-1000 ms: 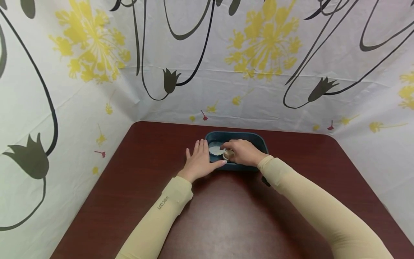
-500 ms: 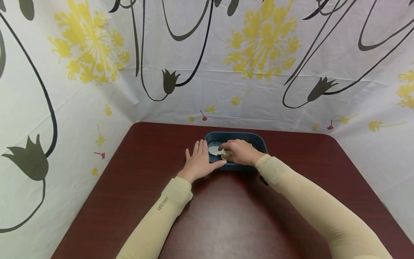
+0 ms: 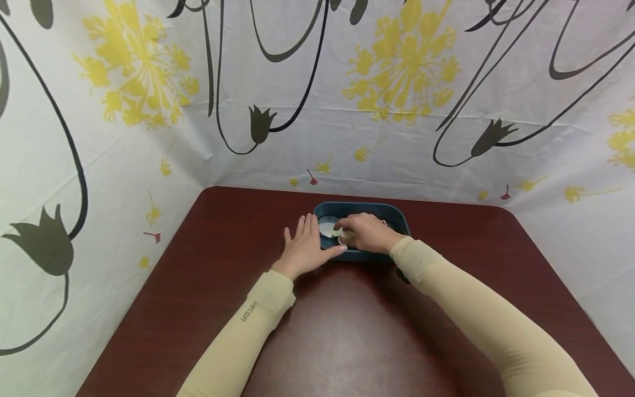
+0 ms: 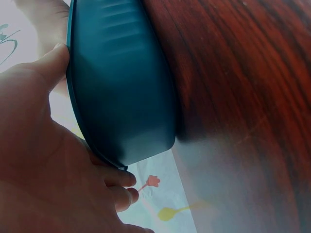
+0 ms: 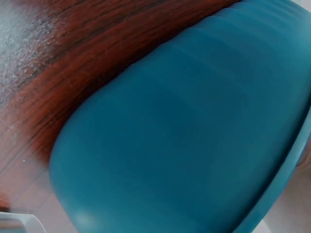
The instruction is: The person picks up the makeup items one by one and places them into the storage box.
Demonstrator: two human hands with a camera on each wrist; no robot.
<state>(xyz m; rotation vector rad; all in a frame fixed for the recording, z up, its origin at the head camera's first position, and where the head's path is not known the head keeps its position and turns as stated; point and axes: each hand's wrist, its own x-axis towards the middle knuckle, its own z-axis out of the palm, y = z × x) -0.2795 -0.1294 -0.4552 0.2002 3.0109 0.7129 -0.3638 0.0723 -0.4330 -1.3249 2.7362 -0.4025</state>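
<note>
A dark blue tub (image 3: 377, 210) stands on the red-brown table (image 3: 347, 331) near the back. My left hand (image 3: 305, 247) lies flat beside its left end, straight fingers against the wall and the thumb on the front rim; the left wrist view shows the tub's outer wall (image 4: 121, 87) against that hand (image 4: 43, 160). My right hand (image 3: 367, 231) reaches into the tub, its fingers curled around a small beige round piece (image 3: 345, 237). A pale round disc (image 3: 328, 228) lies in the tub's left part. The right wrist view shows only the tub wall (image 5: 194, 145).
White cloth printed with yellow flowers and black tulips (image 3: 397, 110) walls in the table at the back and both sides. Bare table surface stretches in front of the tub and to its left and right.
My right hand has shifted slightly left inside the tub with the beige piece. The left hand stays in place.
</note>
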